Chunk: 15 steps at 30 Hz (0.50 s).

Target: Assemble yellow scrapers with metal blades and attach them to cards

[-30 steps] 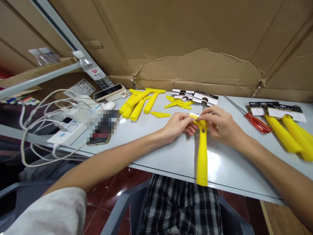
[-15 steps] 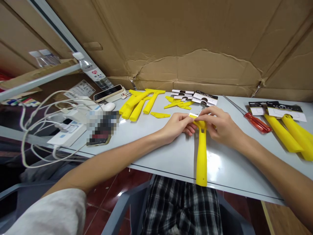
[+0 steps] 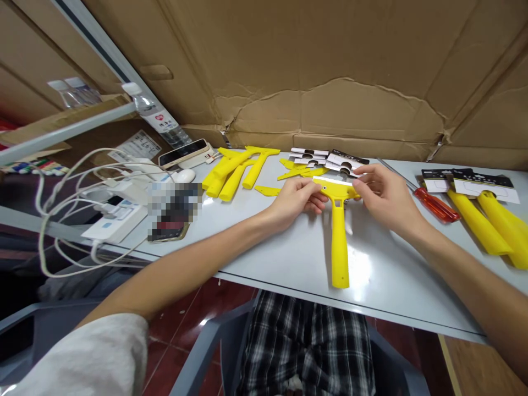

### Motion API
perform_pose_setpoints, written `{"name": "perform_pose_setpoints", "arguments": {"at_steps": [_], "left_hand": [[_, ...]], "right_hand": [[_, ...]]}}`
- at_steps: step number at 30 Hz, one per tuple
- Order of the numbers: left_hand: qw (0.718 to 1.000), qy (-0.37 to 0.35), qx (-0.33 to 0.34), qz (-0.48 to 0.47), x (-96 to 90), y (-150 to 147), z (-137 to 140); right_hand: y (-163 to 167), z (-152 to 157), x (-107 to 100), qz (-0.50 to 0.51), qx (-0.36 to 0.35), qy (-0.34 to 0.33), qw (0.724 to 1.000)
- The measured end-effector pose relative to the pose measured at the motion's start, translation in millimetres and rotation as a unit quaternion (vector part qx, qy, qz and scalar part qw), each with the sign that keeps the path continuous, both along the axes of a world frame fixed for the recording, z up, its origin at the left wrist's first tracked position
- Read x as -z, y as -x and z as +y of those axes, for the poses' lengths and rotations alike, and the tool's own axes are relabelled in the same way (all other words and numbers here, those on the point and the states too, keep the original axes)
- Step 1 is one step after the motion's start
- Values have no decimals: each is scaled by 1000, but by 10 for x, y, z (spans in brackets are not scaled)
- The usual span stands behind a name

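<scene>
A yellow scraper (image 3: 340, 236) with a wide head and a pale blade along its far edge is held just over the table, handle toward me. My left hand (image 3: 297, 199) pinches the left end of the scraper's head between thumb and fingers. At the head's right end, my right hand (image 3: 385, 198) grips with thumb and fingertips. Behind the head lie loose yellow plates (image 3: 293, 171) and stacked black-and-white header cards (image 3: 344, 162). Another yellow plate (image 3: 267, 191) rests left of my left hand.
Yellow scraper handles (image 3: 231, 173) lie in a pile at the back left. A red-handled screwdriver (image 3: 436, 204) and carded yellow scrapers (image 3: 480, 220) are on the right. Phones (image 3: 183, 153), white cables (image 3: 45, 231), a power strip (image 3: 113, 223) and a water bottle (image 3: 159, 118) crowd the left.
The scraper has moved away from me and its head now faces the camera more fully. My right hand has shifted right and forward to the head's right end, uncovering the middle.
</scene>
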<state>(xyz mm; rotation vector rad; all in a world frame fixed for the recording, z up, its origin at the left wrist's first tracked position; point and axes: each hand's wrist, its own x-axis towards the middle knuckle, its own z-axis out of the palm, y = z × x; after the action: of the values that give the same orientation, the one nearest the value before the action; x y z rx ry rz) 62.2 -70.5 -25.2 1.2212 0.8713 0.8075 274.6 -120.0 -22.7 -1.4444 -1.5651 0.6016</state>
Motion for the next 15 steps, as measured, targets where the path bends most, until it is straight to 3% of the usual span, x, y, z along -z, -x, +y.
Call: {"name": "perform_pose_setpoints", "arguments": {"at_steps": [2,4,15], "left_hand": [[1000,-14,-8,-3,-4,16,33],[1000,-22,-14,-4,-2,26,53],[999,-31,-1,-10,-6,25,44]], "right_hand": [[-7,15,-48,108,-22,117,987],[-7,22,-88,181,-41,175,967],[-9,34,-46,278,-60,224,932]]}}
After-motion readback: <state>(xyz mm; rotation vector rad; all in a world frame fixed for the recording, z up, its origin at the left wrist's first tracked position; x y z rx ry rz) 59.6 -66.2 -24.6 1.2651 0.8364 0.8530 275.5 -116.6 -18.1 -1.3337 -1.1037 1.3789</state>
